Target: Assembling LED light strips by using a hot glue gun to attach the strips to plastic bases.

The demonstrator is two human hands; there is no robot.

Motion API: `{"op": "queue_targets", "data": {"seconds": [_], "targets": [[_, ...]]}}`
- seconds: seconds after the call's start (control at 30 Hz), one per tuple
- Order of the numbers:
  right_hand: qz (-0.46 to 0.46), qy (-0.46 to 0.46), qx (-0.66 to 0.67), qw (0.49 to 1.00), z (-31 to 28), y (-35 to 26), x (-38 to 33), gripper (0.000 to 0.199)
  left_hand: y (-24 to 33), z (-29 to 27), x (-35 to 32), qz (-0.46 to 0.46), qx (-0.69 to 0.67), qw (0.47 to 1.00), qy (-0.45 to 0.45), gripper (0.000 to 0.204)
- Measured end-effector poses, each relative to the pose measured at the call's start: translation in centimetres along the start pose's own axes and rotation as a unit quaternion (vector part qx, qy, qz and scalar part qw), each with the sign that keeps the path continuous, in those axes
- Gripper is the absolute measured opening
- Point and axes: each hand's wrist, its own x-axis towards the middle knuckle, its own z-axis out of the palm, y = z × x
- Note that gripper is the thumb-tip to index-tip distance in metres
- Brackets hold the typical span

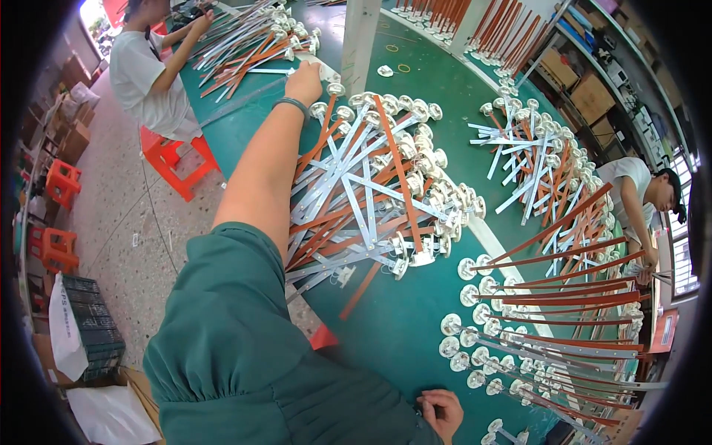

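Observation:
My left arm stretches far across the green table, a dark band on its wrist. My left hand (302, 83) is closed at the table's far left side, beside a metal strip and a white round base (335, 89); its fingertips are partly hidden, so what it grips cannot be made out. Right of this arm lies a tangled pile of silver LED strips (348, 182) and reddish-brown strips (400, 174) with white round bases. Low in the view, my right hand (441, 412) rests near the table edge, its fingers curled with nothing visible in them.
Strips with white bases stand in rows (556, 300) at the right. More piles lie at the far left (248, 48) and far right (534, 141). A white post (361, 44) rises from the table (371, 326). Two co-workers (141, 74) (636, 196) work nearby; red stools (174, 159) stand left.

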Motion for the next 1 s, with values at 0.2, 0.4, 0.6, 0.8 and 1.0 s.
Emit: {"op": "queue_targets", "data": {"seconds": [0.2,0.4,0.6,0.8,1.0], "targets": [[0.011,0.011,0.048,0.999,-0.1,0.0,0.4,0.011,-0.4,-2.1,-0.2,0.115,-0.159,0.967,0.16,0.031],[-0.045,-0.018,-0.016,0.999,-0.5,0.5,0.4,0.01,4.5,-15.5,-1.9,0.136,-0.669,0.715,0.152,0.03],[-0.011,-0.017,0.052,0.998,-0.3,-0.9,0.3,0.012,10.1,-26.5,-16.2,0.249,-0.61,0.723,0.207,0.025],[0.002,-0.053,0.246,0.968,0.8,-5.4,3.1,0.059,17.2,-25.1,-34.5,0.571,-0.324,0.743,-0.13,0.047],[0.008,-0.107,0.361,0.926,2.4,-6.7,3.9,0.054,19.6,-24.7,-41.3,0.628,-0.322,0.697,-0.129,0.044]]}}
